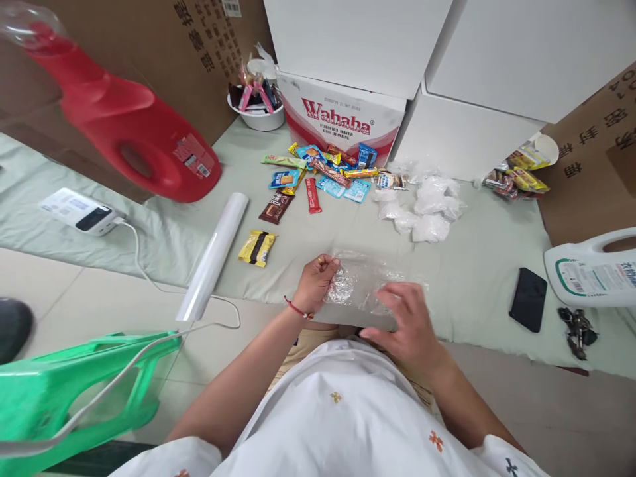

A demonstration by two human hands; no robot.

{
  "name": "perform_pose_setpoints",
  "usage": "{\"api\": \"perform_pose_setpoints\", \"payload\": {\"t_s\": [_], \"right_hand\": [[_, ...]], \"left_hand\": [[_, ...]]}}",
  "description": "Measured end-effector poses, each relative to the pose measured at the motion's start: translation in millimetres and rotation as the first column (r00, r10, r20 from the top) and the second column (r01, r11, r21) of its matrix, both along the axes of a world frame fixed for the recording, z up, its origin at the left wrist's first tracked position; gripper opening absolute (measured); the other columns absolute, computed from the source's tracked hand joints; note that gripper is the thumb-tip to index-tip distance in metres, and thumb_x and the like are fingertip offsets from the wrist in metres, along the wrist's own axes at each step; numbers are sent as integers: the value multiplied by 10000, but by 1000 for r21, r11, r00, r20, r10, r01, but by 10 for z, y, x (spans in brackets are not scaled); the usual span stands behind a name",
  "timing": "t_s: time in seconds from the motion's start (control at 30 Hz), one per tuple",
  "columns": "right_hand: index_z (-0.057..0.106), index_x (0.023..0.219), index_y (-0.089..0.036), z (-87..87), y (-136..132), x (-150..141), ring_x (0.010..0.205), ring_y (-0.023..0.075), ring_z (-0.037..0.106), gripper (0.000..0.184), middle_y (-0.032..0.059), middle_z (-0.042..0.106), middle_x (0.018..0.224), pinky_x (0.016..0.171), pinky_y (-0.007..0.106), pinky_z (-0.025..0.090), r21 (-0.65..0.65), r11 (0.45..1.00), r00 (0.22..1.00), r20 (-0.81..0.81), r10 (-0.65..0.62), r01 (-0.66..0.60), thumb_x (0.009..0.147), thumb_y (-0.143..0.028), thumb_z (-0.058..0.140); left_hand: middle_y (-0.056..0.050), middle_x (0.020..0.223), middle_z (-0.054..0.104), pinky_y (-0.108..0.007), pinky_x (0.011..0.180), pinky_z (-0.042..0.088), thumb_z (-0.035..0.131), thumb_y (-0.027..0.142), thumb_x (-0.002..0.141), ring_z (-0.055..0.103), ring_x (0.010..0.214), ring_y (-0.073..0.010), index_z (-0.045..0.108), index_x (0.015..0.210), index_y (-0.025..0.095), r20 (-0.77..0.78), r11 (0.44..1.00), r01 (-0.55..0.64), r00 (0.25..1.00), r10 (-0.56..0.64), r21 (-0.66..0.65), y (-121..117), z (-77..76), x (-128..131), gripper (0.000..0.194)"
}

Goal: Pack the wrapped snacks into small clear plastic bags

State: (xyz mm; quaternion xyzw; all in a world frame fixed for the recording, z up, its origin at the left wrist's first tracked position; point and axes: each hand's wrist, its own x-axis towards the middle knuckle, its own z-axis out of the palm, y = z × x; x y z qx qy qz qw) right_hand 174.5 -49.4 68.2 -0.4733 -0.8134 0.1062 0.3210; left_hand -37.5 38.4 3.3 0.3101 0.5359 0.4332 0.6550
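My left hand (317, 285) pinches the left edge of a clear plastic bag (360, 281) at the table's front edge. Beside the bag's right side is my right hand (405, 318), its fingers apart and slightly blurred; whether a fingertip touches the film is unclear. A yellow snack packet (257, 248) lies to the left of my left hand. Farther back sits a pile of wrapped snack bars (322, 165) in several colours, with a red bar (313, 196) and a brown packet (276, 207) at its near side. Crumpled clear bags (432, 205) are heaped right of the pile.
A white roll (213, 258), a power bank (79, 211) with cable and a red jug (144, 132) are at left. Behind stand a Wahaha carton (342, 122) and a bowl of snacks (258, 119). A phone (528, 299), keys (577, 331) and white jug (596, 271) lie right.
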Motion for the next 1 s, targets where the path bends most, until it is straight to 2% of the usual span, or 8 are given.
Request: {"api": "perform_pose_setpoints", "payload": {"t_s": [0.07, 0.17, 0.3, 0.43, 0.53, 0.7, 0.8, 1.0], "right_hand": [[633, 1298, -228, -153, 36, -196, 1054, 313, 575, 484, 141, 671, 1178, 918, 482, 459, -7, 999, 995, 92, 37, -37, 908, -499, 725], [698, 1135, -230, -395, 104, -346, 921, 260, 569, 173, 98, 715, 1032, 823, 427, 444, -3, 1000, 996, 88, 6, -5, 996, -296, 619], [719, 967, -233, -475, 159, -392, 832, 203, 572, 164, 52, 706, 890, 777, 360, 456, -222, 975, 963, -256, -88, 30, 1013, -263, 565], [697, 868, -219, -390, 211, -415, 642, 145, 537, 265, 11, 665, 755, 615, 284, 441, -640, 768, 686, -568, -455, -21, 939, -470, 651], [700, 830, -213, -334, 236, -450, 634, 132, 535, 319, 11, 682, 765, 611, 271, 451, -715, 694, 526, -624, -577, -86, 868, -529, 708], [780, 876, -239, -271, 223, -528, 791, 162, 601, 220, 24, 703, 875, 702, 285, 471, -659, 750, 595, -624, -506, -53, 862, -455, 742], [813, 887, -262, -251, 219, -545, 877, 181, 623, 156, 29, 697, 913, 763, 303, 474, -611, 791, 618, -634, -465, -31, 847, -404, 763], [800, 841, -247, -237, 212, -487, 808, 162, 585, 150, 11, 673, 833, 736, 294, 437, -626, 780, 611, -612, -501, 13, 842, -394, 768]], "left_hand": [[108, 496, 459, -217, 410, 239, 832, 601, 694, 358, 400, -60, 560, 818, 202, 3, 1000, 9, 1000, -9, 21, -5, 18, 22, 498], [109, 500, 454, -211, 403, 249, 841, 622, 672, 355, 396, -57, 546, 804, 204, 28, 1000, 3, 1000, -4, 26, -9, 36, 58, 529], [107, 572, 494, -199, 390, 248, 821, 640, 691, 375, 391, -52, 543, 932, 212, 95, 998, -66, 993, 66, -2, 2, 78, 48, 565], [62, 768, 591, -185, 417, 282, 783, 614, 752, 519, 503, -68, 490, 975, 239, 116, 977, -214, 970, 212, 11, -94, 145, -34, 524], [66, 643, 500, -184, 459, 296, 732, 571, 828, 447, 520, -66, 492, 796, 216, 15, 972, -204, 979, 203, 116, -290, 189, -36, 430], [-18, 855, 621, -225, 592, 425, 772, 532, 809, 561, 740, -124, 674, 842, 191, -98, 957, 36, 995, -8, 289, -528, 259, 142, 357], [-30, 884, 650, -260, 697, 470, 809, 497, 778, 602, 822, -153, 728, 838, 192, -49, 951, 5, 999, 11, 309, -501, 275, 219, 321], [0, 714, 639, -276, 686, 434, 842, 495, 732, 540, 691, -126, 734, 734, 177, 31, 972, -22, 999, 15, 232, -424, 244, 214, 336]]}}
